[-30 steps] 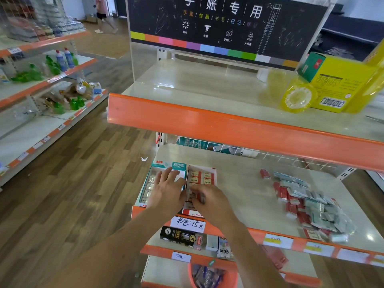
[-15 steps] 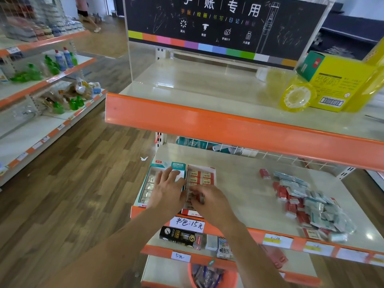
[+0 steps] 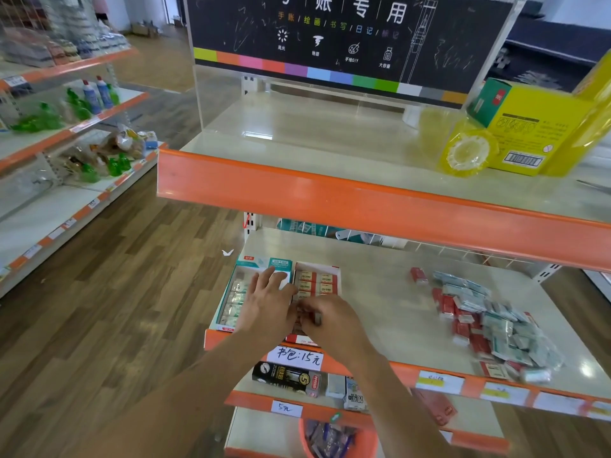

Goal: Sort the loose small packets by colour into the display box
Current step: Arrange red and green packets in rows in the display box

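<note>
While our left hand (image 3: 269, 300) lies flat with its fingers straight and spread over the teal display box (image 3: 246, 292), our right hand (image 3: 330, 320) curls its fingers around a small packet (image 3: 315, 317) over the near end of the red display box (image 3: 315, 285). We cannot tell the packet's colour; blur and our fingers hide most of it. Both boxes stand side by side, touching, at the front left corner of the middle shelf (image 3: 380, 292), the teal one at the shelf's left edge. Pale packets fill the teal box's visible rows; red-labelled packets fill the far rows of the red box. Toward the shelf's right side, well apart from the boxes, lies the heap of loose packets (image 3: 489, 325), red and teal-grey mixed, reaching almost to the front edge. One red packet (image 3: 418, 275) lies alone just beyond the heap's far left end. On the shelf's orange front rail, below our hands, hangs a handwritten price tag (image 3: 297, 357). On the shelf below, near its front edge, a black box (image 3: 286, 378) lies on its side. On the top shelf's right side stands a yellow box (image 3: 532, 133) with a yellow tape roll (image 3: 466, 153) leaning against it.
</note>
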Demonstrator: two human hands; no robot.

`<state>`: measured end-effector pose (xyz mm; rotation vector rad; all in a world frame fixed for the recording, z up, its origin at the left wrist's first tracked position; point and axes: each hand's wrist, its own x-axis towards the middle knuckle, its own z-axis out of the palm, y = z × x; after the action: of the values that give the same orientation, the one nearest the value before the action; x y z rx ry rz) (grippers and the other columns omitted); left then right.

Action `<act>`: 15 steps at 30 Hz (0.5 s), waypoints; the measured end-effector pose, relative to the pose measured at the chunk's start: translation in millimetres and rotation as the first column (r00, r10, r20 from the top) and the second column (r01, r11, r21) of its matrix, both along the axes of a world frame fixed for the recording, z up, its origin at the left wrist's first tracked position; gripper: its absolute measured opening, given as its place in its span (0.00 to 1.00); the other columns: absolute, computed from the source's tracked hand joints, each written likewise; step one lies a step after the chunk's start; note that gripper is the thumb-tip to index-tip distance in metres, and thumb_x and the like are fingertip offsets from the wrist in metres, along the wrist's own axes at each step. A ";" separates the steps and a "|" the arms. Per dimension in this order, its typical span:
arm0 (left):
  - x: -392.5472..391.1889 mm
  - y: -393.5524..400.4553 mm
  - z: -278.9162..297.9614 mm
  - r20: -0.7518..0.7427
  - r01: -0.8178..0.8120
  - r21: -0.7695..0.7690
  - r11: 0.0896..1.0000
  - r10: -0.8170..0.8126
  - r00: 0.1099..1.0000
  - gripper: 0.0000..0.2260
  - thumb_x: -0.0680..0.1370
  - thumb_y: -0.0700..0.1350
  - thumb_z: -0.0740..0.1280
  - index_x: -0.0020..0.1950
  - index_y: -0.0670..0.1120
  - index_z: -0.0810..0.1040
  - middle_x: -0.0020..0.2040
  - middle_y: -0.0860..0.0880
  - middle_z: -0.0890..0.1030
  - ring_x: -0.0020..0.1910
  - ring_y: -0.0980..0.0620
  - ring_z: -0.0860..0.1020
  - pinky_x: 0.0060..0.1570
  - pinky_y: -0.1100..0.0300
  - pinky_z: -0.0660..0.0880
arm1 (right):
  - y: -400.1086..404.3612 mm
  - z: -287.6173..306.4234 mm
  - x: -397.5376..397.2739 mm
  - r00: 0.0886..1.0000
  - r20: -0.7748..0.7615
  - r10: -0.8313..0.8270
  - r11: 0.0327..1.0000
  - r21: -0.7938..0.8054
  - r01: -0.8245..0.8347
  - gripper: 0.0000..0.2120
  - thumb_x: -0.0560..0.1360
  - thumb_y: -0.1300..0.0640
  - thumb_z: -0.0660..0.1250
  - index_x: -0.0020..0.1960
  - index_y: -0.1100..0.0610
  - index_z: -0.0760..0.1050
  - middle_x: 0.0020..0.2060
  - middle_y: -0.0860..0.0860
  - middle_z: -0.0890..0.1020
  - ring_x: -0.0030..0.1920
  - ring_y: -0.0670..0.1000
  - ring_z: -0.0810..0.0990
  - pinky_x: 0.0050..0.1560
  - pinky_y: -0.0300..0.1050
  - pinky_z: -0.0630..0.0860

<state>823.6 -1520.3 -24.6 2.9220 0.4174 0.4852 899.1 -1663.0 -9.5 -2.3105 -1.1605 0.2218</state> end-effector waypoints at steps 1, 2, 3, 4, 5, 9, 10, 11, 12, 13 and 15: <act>0.5 0.1 -0.3 0.007 0.000 0.003 1.000 0.000 1.000 0.12 0.72 0.48 0.70 0.54 0.47 0.81 0.62 0.44 0.76 0.68 0.39 0.67 0.69 0.41 0.62 | 0.0 0.6 0.3 1.000 0.001 0.000 1.000 -0.004 0.001 0.06 0.74 0.55 0.65 0.46 0.48 0.80 0.41 0.44 0.83 0.40 0.45 0.78 0.39 0.39 0.75; 1.0 -0.1 -0.2 0.011 0.001 0.008 1.000 -0.001 1.000 0.12 0.71 0.48 0.70 0.53 0.47 0.81 0.62 0.44 0.76 0.68 0.40 0.68 0.68 0.41 0.63 | 0.0 1.2 0.5 1.000 0.005 -0.001 1.000 -0.012 0.001 0.05 0.73 0.55 0.66 0.45 0.48 0.80 0.40 0.45 0.83 0.39 0.46 0.78 0.39 0.39 0.74; 1.6 -0.4 -0.1 0.016 0.003 0.012 1.000 -0.003 1.000 0.12 0.71 0.47 0.70 0.53 0.47 0.81 0.61 0.44 0.77 0.68 0.40 0.68 0.68 0.41 0.63 | 0.1 1.8 0.7 1.000 0.011 0.000 1.000 -0.018 0.000 0.05 0.73 0.55 0.66 0.46 0.48 0.80 0.40 0.45 0.83 0.40 0.46 0.78 0.38 0.37 0.73; 2.2 -0.9 0.4 0.023 0.006 0.013 1.000 -0.006 1.000 0.12 0.70 0.47 0.71 0.53 0.47 0.81 0.61 0.44 0.77 0.67 0.39 0.69 0.68 0.41 0.63 | 0.1 2.7 0.8 1.000 0.018 0.002 1.000 -0.020 -0.001 0.06 0.74 0.56 0.66 0.47 0.48 0.80 0.41 0.45 0.83 0.40 0.46 0.78 0.39 0.36 0.71; 3.0 -1.6 1.3 0.033 0.008 0.011 1.000 -0.008 0.999 0.12 0.69 0.47 0.71 0.52 0.47 0.81 0.60 0.44 0.77 0.66 0.39 0.69 0.67 0.40 0.64 | 0.0 3.4 1.0 1.000 0.026 0.002 1.000 -0.018 -0.001 0.07 0.74 0.56 0.66 0.48 0.48 0.80 0.42 0.45 0.84 0.41 0.46 0.78 0.39 0.35 0.70; 8.2 -5.4 2.8 0.052 0.028 0.009 1.000 -0.028 0.998 0.14 0.67 0.44 0.71 0.52 0.46 0.80 0.59 0.44 0.78 0.66 0.38 0.70 0.65 0.38 0.67 | -3.7 6.2 2.1 0.999 -0.005 -0.046 0.998 0.038 0.046 0.11 0.74 0.57 0.67 0.54 0.46 0.81 0.47 0.44 0.84 0.45 0.46 0.78 0.45 0.40 0.75; 10.2 -6.7 3.0 0.049 0.039 0.008 0.999 -0.039 0.998 0.15 0.67 0.44 0.71 0.53 0.46 0.80 0.59 0.44 0.77 0.66 0.39 0.70 0.64 0.38 0.67 | -6.3 6.0 3.2 0.997 -0.021 -0.076 0.995 0.060 0.077 0.13 0.74 0.57 0.68 0.56 0.46 0.80 0.50 0.44 0.83 0.49 0.46 0.79 0.49 0.40 0.76; 12.3 -8.4 3.7 0.048 0.049 0.006 0.999 -0.049 0.998 0.16 0.67 0.44 0.71 0.54 0.45 0.79 0.60 0.44 0.77 0.65 0.39 0.70 0.64 0.39 0.67 | -9.5 5.9 5.1 0.994 -0.023 -0.106 0.991 0.080 0.108 0.14 0.74 0.58 0.68 0.58 0.47 0.80 0.53 0.44 0.83 0.52 0.46 0.78 0.53 0.39 0.74; 14.7 -10.0 4.2 0.048 0.056 0.004 0.998 -0.056 0.997 0.17 0.67 0.45 0.71 0.55 0.45 0.79 0.60 0.44 0.77 0.65 0.39 0.70 0.64 0.39 0.68 | -13.0 4.9 7.4 0.991 -0.009 -0.137 0.986 0.090 0.137 0.15 0.75 0.58 0.68 0.60 0.48 0.79 0.55 0.45 0.82 0.55 0.47 0.76 0.55 0.38 0.72; 17.1 -11.9 4.3 0.048 0.062 0.002 0.998 -0.062 0.997 0.17 0.67 0.45 0.71 0.55 0.46 0.80 0.60 0.44 0.77 0.65 0.39 0.70 0.64 0.40 0.68 | -16.6 3.6 10.2 0.986 0.016 -0.167 0.982 0.092 0.165 0.15 0.75 0.58 0.68 0.61 0.49 0.78 0.56 0.45 0.81 0.58 0.47 0.75 0.57 0.36 0.69; 22.2 -16.6 4.3 0.059 0.083 0.001 0.997 -0.083 0.995 0.17 0.67 0.46 0.72 0.55 0.46 0.80 0.59 0.45 0.77 0.65 0.40 0.71 0.63 0.40 0.69 | -24.3 2.2 16.4 0.972 0.065 -0.227 0.972 0.083 0.221 0.15 0.76 0.57 0.67 0.62 0.50 0.78 0.57 0.46 0.80 0.60 0.48 0.74 0.57 0.35 0.66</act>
<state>845.8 -1536.9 -20.3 2.9013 0.2872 0.5566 915.5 -1687.4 -7.2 -2.3761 -0.9150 0.0086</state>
